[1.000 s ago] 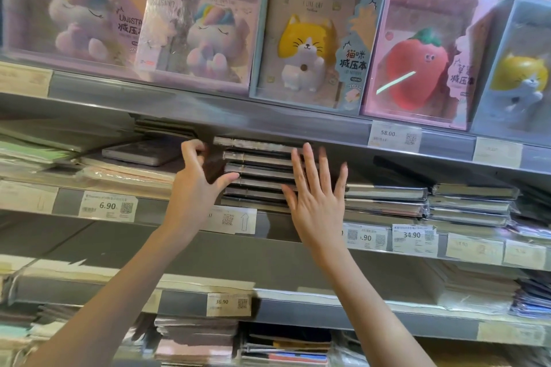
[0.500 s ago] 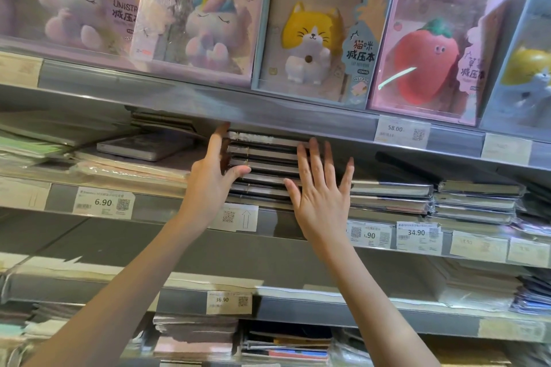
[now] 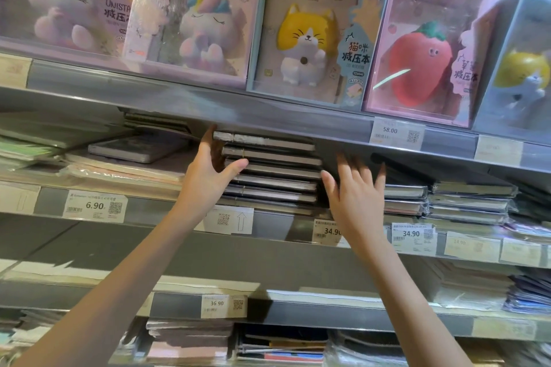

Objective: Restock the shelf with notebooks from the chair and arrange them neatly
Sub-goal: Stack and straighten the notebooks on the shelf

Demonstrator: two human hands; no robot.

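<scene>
**Hands square up a notebook stack on the middle shelf**

Notebooks (image 3: 271,171) lie in a stack on the middle shelf (image 3: 280,225), spines facing out, the pile reaching almost to the underside of the shelf above. The upper books sit slightly askew, their ends stepping left and right of one another. The left hand (image 3: 208,176) is at the stack's left end: its fingers reach up along that end while the thumb presses across the front of a spine partway down, so the hand cups the corner of the pile. The right hand (image 3: 354,194) is at the stack's right end, fingers straight and spread, grasping nothing; motion blur hides whether it touches the books. Just right of it lie lower stacks of wrapped notebooks (image 3: 471,202). A price tag (image 3: 329,231) reading 34.90 sits on the shelf edge below. On the top shelf stand boxed squishy notebooks, among them a yellow cat box (image 3: 310,33) and a strawberry box (image 3: 423,48).
</scene>
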